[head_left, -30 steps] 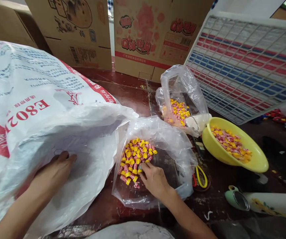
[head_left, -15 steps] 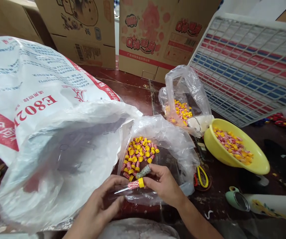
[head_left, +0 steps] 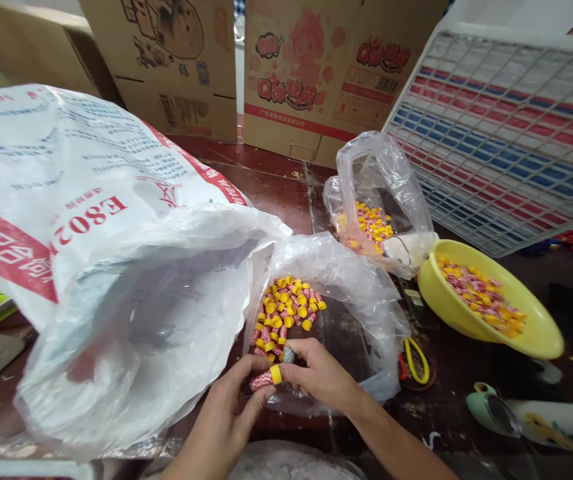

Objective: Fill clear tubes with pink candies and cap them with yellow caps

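My left hand [head_left: 229, 417] and my right hand [head_left: 319, 377] meet low in the middle, both pinching a small red-and-white striped piece with a yellow cap [head_left: 266, 377]. My right hand also holds a small grey roll [head_left: 288, 354] between its fingers. Just beyond them lies an open clear plastic bag [head_left: 351, 293] holding several of the same yellow-capped striped pieces [head_left: 286, 313]. A large white woven sack [head_left: 81, 220] with red print and a clear liner lies at the left, its mouth open toward my hands.
A second clear bag [head_left: 381, 193] of the pieces stands behind, beside a yellow bowl [head_left: 486, 327] full of them. Yellow-handled scissors [head_left: 416, 357] lie right of the bag. A gridded tray [head_left: 506, 133] leans at right. Cardboard boxes [head_left: 316, 73] line the back. A pale green object [head_left: 491, 407] lies at lower right.
My left hand came out of the white sack and joined my right hand. My right hand lifted a capped striped piece and a grey roll from the bag; both hands now pinch the piece.
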A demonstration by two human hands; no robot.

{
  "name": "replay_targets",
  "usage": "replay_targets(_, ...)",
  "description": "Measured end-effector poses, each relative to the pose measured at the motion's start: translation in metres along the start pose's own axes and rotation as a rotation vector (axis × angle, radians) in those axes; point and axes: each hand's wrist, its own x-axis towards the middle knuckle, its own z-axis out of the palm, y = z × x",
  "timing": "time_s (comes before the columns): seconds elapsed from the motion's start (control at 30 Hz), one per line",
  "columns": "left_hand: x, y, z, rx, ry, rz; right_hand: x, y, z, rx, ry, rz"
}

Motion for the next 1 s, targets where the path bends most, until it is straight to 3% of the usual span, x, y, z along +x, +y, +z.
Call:
replay_targets(0.1, 0.0, 0.003, -0.016, 0.221, -0.089, 0.064, -0.003, -0.001, -0.003, -0.001, -0.029, 0.01)
replay_targets(0.17, 0.002, 0.005, -0.041, 0.409, -0.039, 0.099, -0.004, 0.002, -0.016, -0.03, 0.02, -0.005)
replay_targets(0.3, 0.015, -0.004, -0.109, 0.976, 0.226, -0.064, -0.004, 0.014, -0.045, -0.288, 0.378, -0.086)
replay_targets(0.37, 0.025, -0.016, -0.135, 1.171, 0.193, -0.111, -0.005, 0.019, -0.048, -0.464, 0.468, -0.147)
replay_targets(0.47, 0.041, -0.036, -0.15, 1.226, 0.139, -0.079, -0.005, 0.019, -0.036, -0.666, 0.4, -0.223)
replay_targets(0.6, 0.049, -0.047, -0.149, 1.265, 0.138, -0.004, -0.002, 0.021, -0.007, -0.896, 0.24, -0.229)
replay_targets(0.7, 0.047, -0.042, -0.151, 1.2, 0.13, 0.064, 0.003, 0.032, 0.004, -1.054, 0.158, -0.25)
replay_targets(0.77, 0.043, -0.036, -0.153, 1.036, 0.156, 0.025, 0.008, 0.041, 0.006, -1.066, 0.178, -0.291)
replay_targets(0.9, 0.025, -0.023, -0.139, 0.327, 0.22, -0.124, 0.012, 0.047, -0.001, -0.957, 0.301, -0.334)
replay_targets(1.0, 0.008, -0.015, -0.108, -0.075, 0.109, -0.207, 0.006, 0.036, -0.006, -0.705, 0.423, -0.305)
